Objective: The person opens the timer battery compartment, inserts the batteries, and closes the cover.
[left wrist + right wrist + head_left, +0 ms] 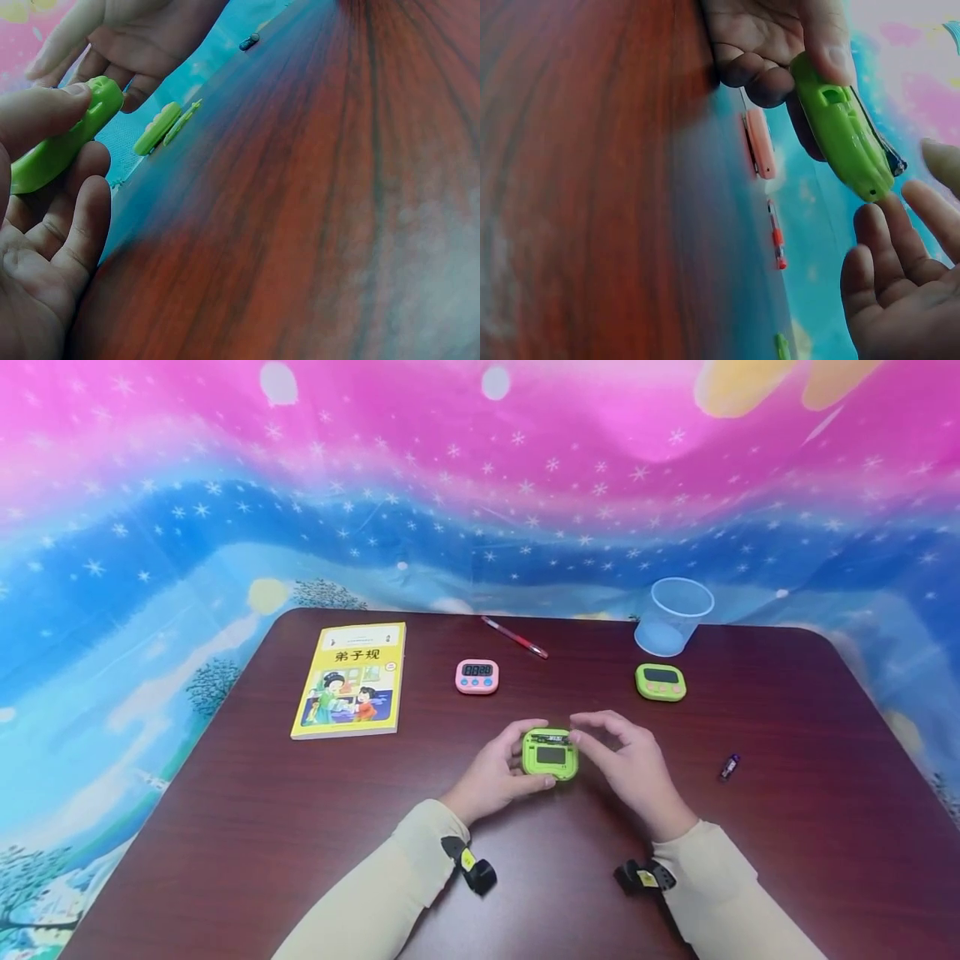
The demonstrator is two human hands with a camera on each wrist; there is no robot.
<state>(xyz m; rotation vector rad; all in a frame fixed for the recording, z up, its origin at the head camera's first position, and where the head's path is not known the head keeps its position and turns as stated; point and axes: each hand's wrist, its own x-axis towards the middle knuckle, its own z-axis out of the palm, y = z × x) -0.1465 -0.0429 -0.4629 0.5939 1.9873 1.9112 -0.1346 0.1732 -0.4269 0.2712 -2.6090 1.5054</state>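
Observation:
A lime-green timer point(550, 753) is held just above the dark red table point(225, 827), its back facing up with a dark slot along the top edge. My left hand point(491, 777) grips it from the left, thumb on its lower edge. In the left wrist view the thumb and fingers point(52, 247) clamp the green timer point(60, 142). My right hand point(622, 756) hovers at the timer's upper right corner with loosely curled fingers. The right wrist view shows these fingers point(900, 285) close to the green timer point(847, 135) and holding nothing.
A yellow book point(351, 679) lies at the left. A pink timer point(477, 677), a red pen point(514, 637), a clear cup point(672, 615) and a second green timer point(660, 682) lie farther back. A small dark object point(729, 767) lies at the right.

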